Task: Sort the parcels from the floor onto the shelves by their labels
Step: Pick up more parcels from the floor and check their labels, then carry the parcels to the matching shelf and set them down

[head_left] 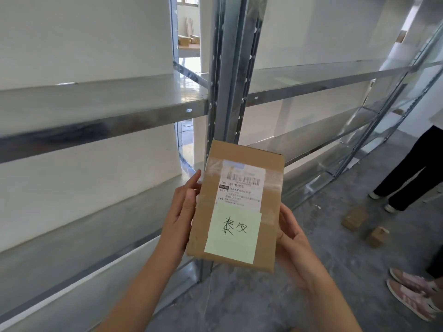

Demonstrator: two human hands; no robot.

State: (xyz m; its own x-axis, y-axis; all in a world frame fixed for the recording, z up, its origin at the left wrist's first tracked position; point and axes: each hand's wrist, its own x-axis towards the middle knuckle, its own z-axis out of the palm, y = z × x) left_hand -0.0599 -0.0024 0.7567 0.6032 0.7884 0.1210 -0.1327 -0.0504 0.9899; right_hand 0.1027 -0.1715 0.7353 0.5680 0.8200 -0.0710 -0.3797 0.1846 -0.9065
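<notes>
I hold a brown cardboard parcel up in front of me with both hands. On its top face is a white shipping label with a barcode, and below that a pale green note with handwritten characters. My left hand grips the parcel's left edge. The right edge rests in my right hand, whose fingers reach under it. Metal shelves stand just beyond the parcel, to the left and ahead.
A second shelf unit runs off to the right behind a steel upright. Two small parcels lie on the grey floor at right. One person's dark trouser legs and another's pink shoes are nearby.
</notes>
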